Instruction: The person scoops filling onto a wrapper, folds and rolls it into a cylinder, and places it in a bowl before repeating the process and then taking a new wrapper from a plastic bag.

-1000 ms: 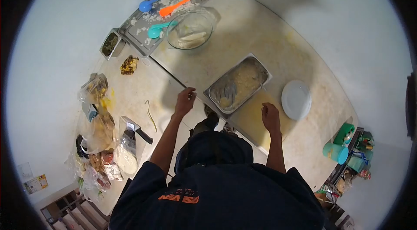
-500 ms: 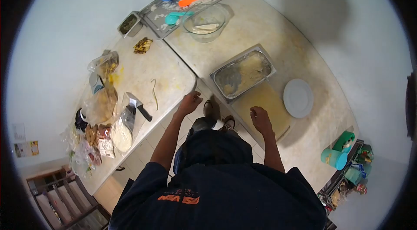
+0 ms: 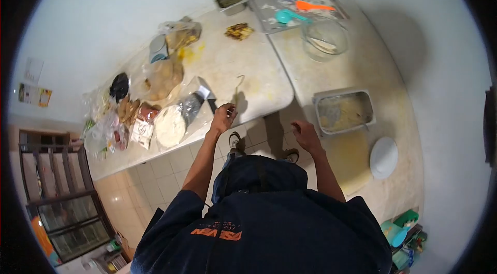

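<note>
My left hand [image 3: 224, 117] is over the front edge of the left table, its fingers bent and apart at the lower end of a thin, bent yellowish-green strip [image 3: 238, 87]. I see no clear hold on the strip. Just left of that hand is the black handle of a knife [image 3: 212, 105], whose broad blade rests on a plastic bag. Over the gap beside the right table, my right hand [image 3: 306, 136] hangs loosely curled with its thumb apart, and nothing shows in it. Nearest to it is a steel pan [image 3: 320, 113] holding pale dough-like food.
A yellowish board [image 3: 349, 163] and white plate [image 3: 383, 158] lie at right. Behind stand a glass bowl [image 3: 325, 41] and a metal tray [image 3: 269, 12] with blue, orange and teal scoops. Bagged food [image 3: 171, 126] lines the left table. A gap separates the tables.
My view and body have turned left, so the tables appear shifted to the right. My left hand has moved from the gap to the strip; my right hand has come away from the board.
</note>
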### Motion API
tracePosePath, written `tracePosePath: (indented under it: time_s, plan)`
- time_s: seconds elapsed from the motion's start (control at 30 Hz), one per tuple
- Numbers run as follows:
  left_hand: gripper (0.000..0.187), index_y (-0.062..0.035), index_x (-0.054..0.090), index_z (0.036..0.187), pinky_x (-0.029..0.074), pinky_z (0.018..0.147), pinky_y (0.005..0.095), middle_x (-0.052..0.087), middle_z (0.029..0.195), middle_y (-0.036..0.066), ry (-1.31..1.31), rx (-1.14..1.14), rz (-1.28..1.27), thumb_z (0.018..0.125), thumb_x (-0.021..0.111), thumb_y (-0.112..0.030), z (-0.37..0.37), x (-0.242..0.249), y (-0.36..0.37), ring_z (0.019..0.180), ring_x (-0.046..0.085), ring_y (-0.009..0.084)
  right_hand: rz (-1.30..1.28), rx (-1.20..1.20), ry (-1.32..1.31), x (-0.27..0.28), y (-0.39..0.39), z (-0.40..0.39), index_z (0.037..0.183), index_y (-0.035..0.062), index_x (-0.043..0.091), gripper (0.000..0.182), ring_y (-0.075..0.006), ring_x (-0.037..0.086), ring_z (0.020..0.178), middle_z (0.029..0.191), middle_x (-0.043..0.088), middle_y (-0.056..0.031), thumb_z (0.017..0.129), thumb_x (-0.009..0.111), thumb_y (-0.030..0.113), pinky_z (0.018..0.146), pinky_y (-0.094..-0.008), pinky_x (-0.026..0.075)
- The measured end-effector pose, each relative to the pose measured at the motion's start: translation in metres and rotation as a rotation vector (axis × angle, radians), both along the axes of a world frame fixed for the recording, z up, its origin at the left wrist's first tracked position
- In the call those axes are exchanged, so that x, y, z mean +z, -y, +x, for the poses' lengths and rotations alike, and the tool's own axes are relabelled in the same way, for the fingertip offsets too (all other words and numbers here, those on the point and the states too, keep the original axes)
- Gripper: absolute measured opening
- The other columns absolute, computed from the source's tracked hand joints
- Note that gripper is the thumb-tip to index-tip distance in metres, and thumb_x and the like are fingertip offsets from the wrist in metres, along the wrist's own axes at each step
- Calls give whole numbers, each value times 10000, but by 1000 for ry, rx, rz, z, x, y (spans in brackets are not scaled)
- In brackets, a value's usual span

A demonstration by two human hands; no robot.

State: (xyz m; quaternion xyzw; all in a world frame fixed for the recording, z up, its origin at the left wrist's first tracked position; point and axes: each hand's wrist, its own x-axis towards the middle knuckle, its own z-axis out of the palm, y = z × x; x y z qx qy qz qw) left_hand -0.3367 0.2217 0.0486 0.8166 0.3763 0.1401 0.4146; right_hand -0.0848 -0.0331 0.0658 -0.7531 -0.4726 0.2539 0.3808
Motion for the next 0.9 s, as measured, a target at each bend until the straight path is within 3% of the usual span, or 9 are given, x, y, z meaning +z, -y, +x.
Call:
tracePosePath:
  time_s: [0.13, 0.17, 0.27, 0.4, 0.5, 0.53, 0.6, 0.7, 0.9]
  plan:
    - [211, 9, 638, 1077, 529, 733, 366, 683, 919, 183, 96, 160, 205, 902, 633, -109, -67, 6, -43, 783, 674, 260, 83, 193, 55, -10, -101, -55, 1051, 14, 660, 179, -305, 684, 866, 945, 691, -169, 927, 603, 129, 773, -395, 531]
    - [170, 8, 646, 1039, 505, 685, 333, 671, 842, 147, 116, 245, 80, 917, 617, -107, -83, 27, -49, 717, 632, 201, 124, 246, 113, -15, -126, -69, 1053, 19, 659, 176, -305, 684, 865, 946, 694, -165, 929, 600, 128, 776, -393, 530]
    - [162, 11, 650, 1028, 486, 641, 311, 634, 728, 107, 205, 418, 151, 928, 613, -110, -143, 18, -95, 644, 574, 156, 209, 292, -57, -15, -202, -126, 1029, 3, 633, 177, -372, 648, 814, 943, 674, -197, 933, 568, 137, 725, -420, 505]
    - [191, -14, 671, 1023, 515, 658, 288, 664, 772, 62, 41, 534, 96, 948, 635, -187, -218, 0, -139, 676, 610, 125, 154, 214, -292, -17, -278, -201, 1093, -5, 631, 261, -308, 671, 817, 960, 683, -184, 935, 595, 199, 754, -390, 523]
    - [205, -23, 683, 994, 524, 630, 277, 672, 774, 57, 142, 493, -18, 942, 659, -220, -245, -37, -155, 662, 625, 122, 10, 208, -353, -34, -314, -234, 1156, -36, 609, 351, -230, 681, 858, 967, 684, -157, 939, 608, 241, 799, -359, 542]
    - [212, -25, 689, 957, 516, 592, 258, 675, 776, 49, 135, 471, -72, 937, 673, -235, -244, -54, -157, 636, 621, 120, -26, 220, -411, -36, -321, -240, 1161, -37, 607, 347, -219, 677, 864, 967, 682, -147, 942, 605, 233, 795, -352, 542]
    - [319, -6, 682, 959, 531, 610, 284, 693, 798, 101, 33, 438, -76, 905, 708, -320, -211, -12, -143, 685, 663, 157, -110, 241, -529, -42, -328, -248, 1172, -38, 603, 340, -198, 669, 876, 965, 678, -129, 947, 599, 217, 786, -338, 543]
    - [391, 18, 661, 972, 534, 672, 348, 695, 816, 147, 29, 481, -147, 877, 733, -354, -172, 13, -129, 731, 683, 224, -163, 256, -1033, -38, -331, -256, 1138, -25, 627, 287, -176, 660, 905, 986, 679, -110, 946, 596, 187, 781, -316, 540]
    - [239, 41, 606, 959, 508, 670, 385, 654, 824, 192, 135, 352, -54, 886, 683, -173, -176, 10, -120, 720, 661, 297, -252, 400, -742, -59, -343, -258, 1043, -15, 659, 197, -156, 627, 894, 957, 670, -90, 952, 543, 116, 781, -321, 520]
